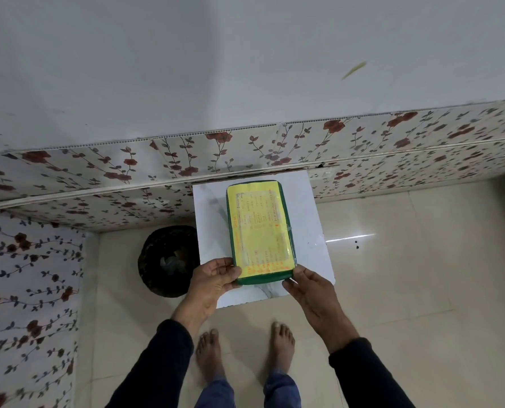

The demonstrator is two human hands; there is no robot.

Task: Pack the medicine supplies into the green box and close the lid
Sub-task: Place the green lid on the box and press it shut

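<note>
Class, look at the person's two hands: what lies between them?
In the head view, the near end of the closed green box lies between the left hand and right hand, on the white table.

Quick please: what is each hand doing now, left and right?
Left hand: gripping the near left corner of the green box.
Right hand: fingers on its near right corner; firm grip cannot be told.

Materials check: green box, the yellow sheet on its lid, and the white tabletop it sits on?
Green rectangular box: likely moulded plastic, given its rounded corners and even colour; could be painted tin. Yellow printed label sheet: paper under clear film or tape, with glossy glare and a tape edge showing. White marble-patterned square tabletop: glossy laminate or tile, grey veining and reflections; which one is unclear.
</note>
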